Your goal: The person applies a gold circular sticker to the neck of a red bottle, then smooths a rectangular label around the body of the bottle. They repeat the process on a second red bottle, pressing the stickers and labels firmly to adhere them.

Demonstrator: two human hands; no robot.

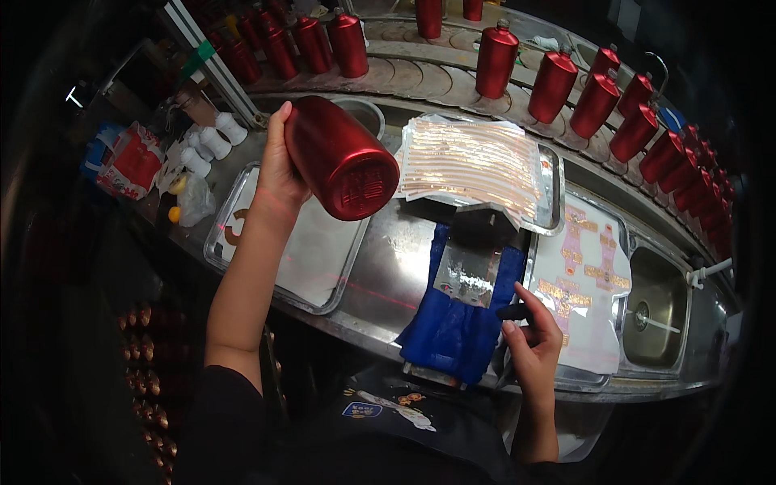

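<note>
My left hand point(281, 166) is wrapped round a glossy red bottle point(339, 153). The bottle is tilted, its embossed base facing me and its neck hidden. Over the counter's front edge, my right hand point(535, 343) is closed with the fingers bent round a small dark object point(512, 312), too unclear to name. Beside that hand, a blue cloth point(449, 339) is draped over a metal rest point(469, 271). Beyond the rest lies a stack of sheets with shiny gold strips point(469, 162). Right of my right hand, pink-and-gold decals point(566, 299) lie on a white sheet in a tray.
Red bottles point(497, 61) stand along a curved conveyor point(404, 77) at the back. A metal tray point(323, 299) with a white sheet lies at left. White small bottles point(214, 141) stand at far left, and a sink point(655, 311) is at right.
</note>
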